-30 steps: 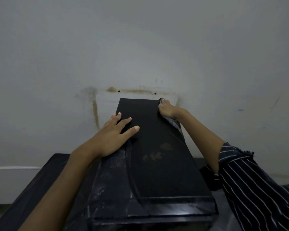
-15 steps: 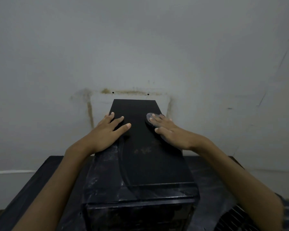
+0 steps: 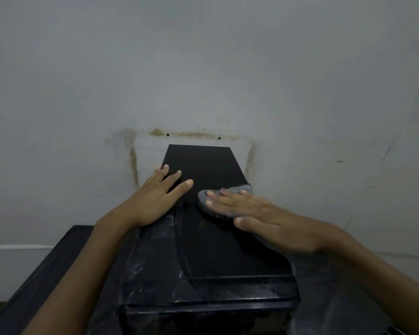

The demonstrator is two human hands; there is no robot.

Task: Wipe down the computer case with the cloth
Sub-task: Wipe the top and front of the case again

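Nearest us, the computer case [image 3: 228, 250] stands on a dark table [image 3: 46, 269]. Farther along its top, our right hand [image 3: 264, 221] presses the grey cloth [image 3: 228, 192] flat with straight fingers, while our left hand [image 3: 155, 199] rests open, steadying the case's left edge. We should likely sweep in overlapping strokes toward the dusty left side.

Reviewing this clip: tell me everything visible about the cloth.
The cloth is grey, fuzzy and soft-looking, flattened into a roundish pad. It lies on the black top of the case, toward its right edge. The right hand presses it flat with straight fingers, covering much of it; only its far and left edges show. The left hand rests beside it, not touching.
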